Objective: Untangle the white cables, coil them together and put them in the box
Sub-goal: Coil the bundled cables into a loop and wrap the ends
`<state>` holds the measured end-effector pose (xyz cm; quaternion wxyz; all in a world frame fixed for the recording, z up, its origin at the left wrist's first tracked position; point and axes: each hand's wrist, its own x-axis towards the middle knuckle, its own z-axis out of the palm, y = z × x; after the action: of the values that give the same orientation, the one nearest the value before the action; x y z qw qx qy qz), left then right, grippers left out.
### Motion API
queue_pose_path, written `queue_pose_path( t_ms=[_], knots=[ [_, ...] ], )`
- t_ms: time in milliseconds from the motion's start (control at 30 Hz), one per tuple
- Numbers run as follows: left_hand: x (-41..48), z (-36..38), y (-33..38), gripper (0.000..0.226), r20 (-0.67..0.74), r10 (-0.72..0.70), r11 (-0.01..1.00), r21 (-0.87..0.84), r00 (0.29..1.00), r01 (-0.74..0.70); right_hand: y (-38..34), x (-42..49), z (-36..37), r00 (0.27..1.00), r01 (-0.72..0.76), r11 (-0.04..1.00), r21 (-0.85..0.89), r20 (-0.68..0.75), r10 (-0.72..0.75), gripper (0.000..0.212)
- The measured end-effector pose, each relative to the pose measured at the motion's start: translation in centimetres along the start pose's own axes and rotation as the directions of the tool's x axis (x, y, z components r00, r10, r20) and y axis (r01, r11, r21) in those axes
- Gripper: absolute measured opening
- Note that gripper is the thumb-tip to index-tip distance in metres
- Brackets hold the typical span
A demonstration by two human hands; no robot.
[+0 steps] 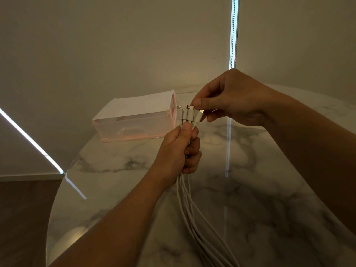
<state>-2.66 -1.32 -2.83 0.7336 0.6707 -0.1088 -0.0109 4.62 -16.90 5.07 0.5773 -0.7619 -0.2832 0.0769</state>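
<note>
White cables (187, 199), light and limp, hang from the fisted left hand (179, 149) over a marble table (269, 189); the right hand (227, 101) pinches their plugs (189, 112), likely the surest hold, near the pink box (134, 120).

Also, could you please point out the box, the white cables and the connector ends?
box (133, 128): head view, its clear front wall.
white cables (182, 193): head view, the hanging strands.
connector ends (189, 113): head view, the middle plug.

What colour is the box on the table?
The box is translucent pink with a white top; head view.
</note>
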Motion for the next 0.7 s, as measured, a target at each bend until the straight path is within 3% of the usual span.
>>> queue_pose_path(
  t_ms=[133, 333, 533, 700],
  knots=[
    [-0.01, -0.17, -0.21, 0.040, 0.026, -0.003, 1.000, -0.001, 1.000, 0.003, -0.03, -0.02, -0.15, 0.998, -0.061, 0.998, 0.011, 0.012, 0.061, 0.008],
    [0.09, -0.04, -0.08, 0.038, 0.020, 0.036, 0.999, -0.005, 0.999, -0.036, 0.23, 0.11, 0.40, 0.995, -0.092, 0.988, 0.126, 0.038, 0.088, 0.034],
    [0.26, 0.15, 0.18, 0.037, -0.043, 0.041, 0.998, -0.045, 0.998, -0.043, -0.08, 0.03, -0.43, 0.993, -0.108, 0.967, 0.229, 0.070, 0.094, 0.021],
    [0.10, 0.07, 0.37, 0.037, -0.056, 0.042, 0.997, -0.058, 0.998, -0.045, 0.16, 0.01, 0.08, 0.998, -0.055, 0.988, 0.145, -0.018, 0.059, 0.012]
  ],
)
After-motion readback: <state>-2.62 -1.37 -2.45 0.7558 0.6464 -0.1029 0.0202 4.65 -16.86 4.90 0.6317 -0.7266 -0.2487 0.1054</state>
